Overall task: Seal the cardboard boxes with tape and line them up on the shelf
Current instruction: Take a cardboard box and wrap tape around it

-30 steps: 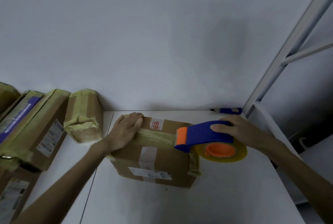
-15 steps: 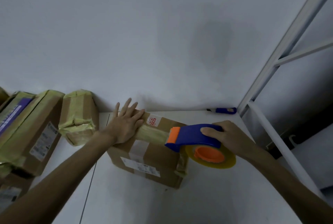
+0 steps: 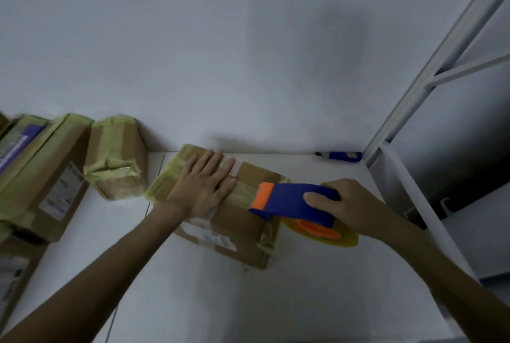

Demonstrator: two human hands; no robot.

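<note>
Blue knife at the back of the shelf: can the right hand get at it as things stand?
Probably not yet: the right hand grips the tape dispenser. The shelf between it and the blue knife looks bare, so once freed it likely could.

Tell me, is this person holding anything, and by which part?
The right hand grips the tape dispenser by its blue handle. The left hand holds nothing; it lies flat on top of the cardboard box.
</note>
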